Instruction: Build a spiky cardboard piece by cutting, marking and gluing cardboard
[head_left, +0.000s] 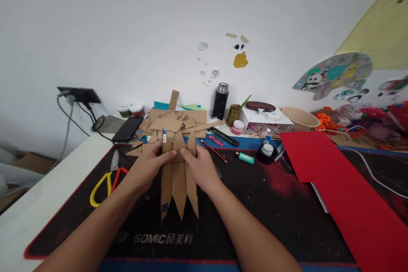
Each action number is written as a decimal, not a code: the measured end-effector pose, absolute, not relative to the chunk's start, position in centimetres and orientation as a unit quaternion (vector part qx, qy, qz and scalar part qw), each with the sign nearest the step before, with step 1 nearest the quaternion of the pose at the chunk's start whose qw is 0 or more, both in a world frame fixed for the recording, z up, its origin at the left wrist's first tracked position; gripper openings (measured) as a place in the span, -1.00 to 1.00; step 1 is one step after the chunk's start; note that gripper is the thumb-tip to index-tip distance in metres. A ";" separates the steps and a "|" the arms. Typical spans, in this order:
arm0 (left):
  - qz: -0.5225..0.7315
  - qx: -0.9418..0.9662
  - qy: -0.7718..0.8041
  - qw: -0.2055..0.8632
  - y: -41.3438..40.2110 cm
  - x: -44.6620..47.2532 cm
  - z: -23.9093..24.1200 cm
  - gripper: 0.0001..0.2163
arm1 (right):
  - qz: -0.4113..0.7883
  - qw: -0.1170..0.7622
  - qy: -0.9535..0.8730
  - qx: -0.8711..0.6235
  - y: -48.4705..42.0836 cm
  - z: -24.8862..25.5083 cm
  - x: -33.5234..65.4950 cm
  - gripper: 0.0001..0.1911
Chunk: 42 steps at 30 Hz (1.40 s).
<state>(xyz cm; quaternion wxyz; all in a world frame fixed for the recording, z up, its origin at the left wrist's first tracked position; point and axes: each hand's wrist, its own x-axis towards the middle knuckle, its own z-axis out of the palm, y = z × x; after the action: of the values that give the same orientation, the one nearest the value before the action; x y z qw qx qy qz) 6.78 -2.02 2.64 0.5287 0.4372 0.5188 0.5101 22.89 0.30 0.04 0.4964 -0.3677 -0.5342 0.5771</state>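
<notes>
Both my hands hold a bundle of long pointed brown cardboard strips (179, 182) over the black desk mat (255, 204). My left hand (148, 165) grips the bundle from the left, thumb pressed on top. My right hand (199, 165) pinches it from the right. The strips' points hang toward me. Behind the hands lies a pile of cut cardboard pieces (174, 124).
Yellow and red scissors (103, 180) lie left of my arm. A phone (127, 129), a black flask (219, 101), a green lighter (245, 158), a tape roll (267, 151), pens and small jars sit further back. A red paper sheet (338, 187) covers the right side.
</notes>
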 end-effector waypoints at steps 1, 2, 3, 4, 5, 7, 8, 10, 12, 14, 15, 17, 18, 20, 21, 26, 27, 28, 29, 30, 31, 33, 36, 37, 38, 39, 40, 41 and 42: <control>0.514 0.432 0.521 0.527 -2.0 6.9 2.6 -0.56 | 0.579 0.499 -0.530 -0.368 0.3 0.0 22.9 -0.72; 0.514 0.431 0.525 0.524 -2.0 7.0 2.6 -0.56 | 0.582 0.501 -0.527 -0.366 0.2 0.0 22.8 -0.72; 0.514 0.433 0.531 0.517 -2.0 7.1 2.7 -0.57 | 0.586 0.501 -0.524 -0.362 0.2 0.0 22.8 -0.73; 0.511 0.438 0.538 0.507 -2.0 7.1 2.7 -0.57 | 0.592 0.500 -0.520 -0.358 0.1 0.1 22.7 -0.73; 0.509 0.444 0.544 0.498 -2.0 7.1 2.8 -0.57 | 0.599 0.500 -0.515 -0.354 0.1 0.1 22.6 -0.73; 0.503 0.451 0.555 0.485 -2.1 7.1 3.0 -0.55 | 0.609 0.499 -0.507 -0.351 0.0 0.1 22.6 -0.73; 0.501 0.450 0.558 0.485 -2.1 7.1 3.1 -0.54 | 0.610 0.498 -0.504 -0.355 0.0 0.2 22.6 -0.73; 0.501 0.441 0.560 0.491 -2.2 7.1 3.2 -0.52 | 0.604 0.499 -0.503 -0.365 0.0 0.2 22.6 -0.72; 0.503 0.437 0.559 0.494 -2.2 7.3 3.2 -0.52 | 0.595 0.503 -0.507 -0.368 0.0 0.3 22.7 -0.72; 0.506 0.439 0.560 0.488 -2.1 7.4 3.2 -0.53 | 0.592 0.509 -0.508 -0.363 0.0 0.4 22.7 -0.71; 0.508 0.439 0.560 0.484 -2.1 7.5 3.1 -0.54 | 0.594 0.511 -0.507 -0.360 -0.1 0.4 22.7 -0.71; 0.516 0.438 0.559 0.479 -2.1 7.7 3.2 -0.55 | 0.602 0.512 -0.500 -0.355 -0.1 0.5 22.6 -0.70; 0.519 0.437 0.558 0.478 -2.1 7.7 3.2 -0.55 | 0.607 0.512 -0.495 -0.353 -0.2 0.5 22.6 -0.70; 0.524 0.431 0.556 0.480 -2.1 7.9 3.2 -0.55 | 0.614 0.516 -0.485 -0.350 -0.2 0.5 22.5 -0.70; 0.526 0.426 0.556 0.483 -2.1 8.0 3.3 -0.54 | 0.616 0.518 -0.480 -0.349 -0.2 0.5 22.4 -0.70; 0.538 0.377 0.544 0.522 -2.1 8.5 3.4 -0.51 | 0.633 0.527 -0.457 -0.336 -0.3 0.4 22.2 -0.68; 0.541 0.367 0.540 0.530 -2.1 8.6 3.4 -0.50 | 0.636 0.528 -0.453 -0.335 -0.3 0.4 22.2 -0.69; 0.544 0.358 0.537 0.537 -2.2 8.7 3.4 -0.50 | 0.638 0.528 -0.448 -0.335 -0.3 0.4 22.1 -0.69; 0.548 0.348 0.535 0.540 -2.2 8.8 3.4 -0.50 | 0.642 0.529 -0.442 -0.336 -0.3 0.4 22.1 -0.70; 0.553 0.340 0.535 0.541 -2.2 8.9 3.5 -0.51 | 0.646 0.530 -0.435 -0.337 -0.4 0.4 22.1 -0.70; 0.558 0.332 0.534 0.541 -2.3 9.1 3.5 -0.52 | 0.651 0.531 -0.426 -0.336 -0.4 0.5 22.0 -0.71; 0.567 0.319 0.533 0.542 -2.3 9.4 3.6 -0.52 | 0.662 0.532 -0.413 -0.330 -0.5 0.6 22.0 -0.71; 0.570 0.310 0.528 0.548 -2.4 9.7 3.7 -0.53 | 0.667 0.531 -0.407 -0.326 -0.5 0.7 22.0 -0.71; 0.570 0.312 0.528 0.547 -2.4 9.7 3.7 -0.54 | 0.665 0.533 -0.409 -0.327 -0.6 0.8 22.0 -0.70; 0.570 0.314 0.528 0.545 -2.4 9.7 3.7 -0.54 | 0.663 0.534 -0.410 -0.326 -0.6 0.8 22.0 -0.70; 0.570 0.317 0.528 0.544 -2.4 9.7 3.7 -0.55 | 0.662 0.537 -0.410 -0.324 -0.5 0.8 22.0 -0.70; 0.571 0.320 0.528 0.542 -2.4 9.7 3.6 -0.55 | 0.662 0.540 -0.410 -0.320 -0.5 0.8 22.0 -0.70; 0.572 0.322 0.528 0.539 -2.4 9.7 3.6 -0.55 | 0.662 0.543 -0.409 -0.315 -0.5 0.8 22.0 -0.71; 0.573 0.323 0.529 0.537 -2.4 9.7 3.6 -0.55 | 0.662 0.547 -0.406 -0.312 -0.5 0.9 22.0 -0.72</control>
<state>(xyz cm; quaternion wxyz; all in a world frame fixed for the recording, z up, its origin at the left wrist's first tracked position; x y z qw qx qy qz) 9.69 -2.37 3.59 0.5369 0.3229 0.5288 0.5726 22.02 -0.51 0.86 0.5466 -0.3124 -0.4059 0.6624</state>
